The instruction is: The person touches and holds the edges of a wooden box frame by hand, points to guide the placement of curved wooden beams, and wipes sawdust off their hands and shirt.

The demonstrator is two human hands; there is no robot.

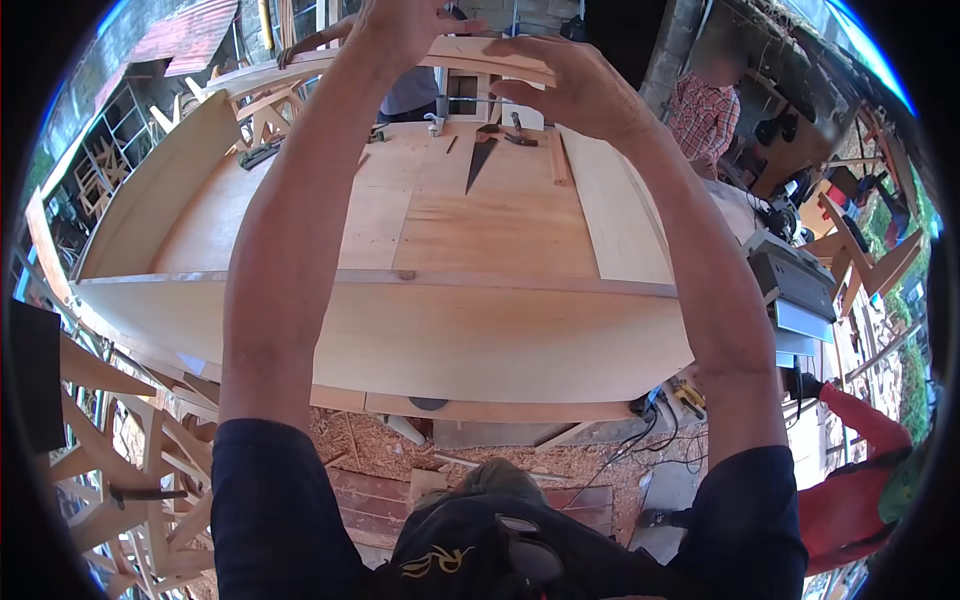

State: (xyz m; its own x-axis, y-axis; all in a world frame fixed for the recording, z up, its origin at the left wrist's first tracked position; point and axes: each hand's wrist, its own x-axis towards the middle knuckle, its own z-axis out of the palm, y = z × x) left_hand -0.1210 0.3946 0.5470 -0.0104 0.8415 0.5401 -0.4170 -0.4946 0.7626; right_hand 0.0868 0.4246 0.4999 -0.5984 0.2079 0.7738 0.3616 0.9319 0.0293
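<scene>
Both my arms reach up and forward over a large wooden box-like frame [500,340] with a plywood base [500,230]. My left hand [405,30] is at the top edge, partly cut off, with its visible fingers stretched to the right and apart. My right hand [585,90] is open, fingers extended to the left and thumb apart, holding nothing I can see. Behind the hands runs a long wooden rail [460,47]; whether either hand touches it I cannot tell. Beneath them a handsaw [481,163] lies beside a hammer-like tool [519,133] and a wooden strip [558,160].
Across the frame stands a person in a grey shirt [410,92]; another in a checked shirt [705,115] is at right. A person in red sleeves [850,500] works close on my right, near a bench machine [790,280]. Wooden chair-like frames [140,480] crowd the left; shavings [375,440] cover the floor.
</scene>
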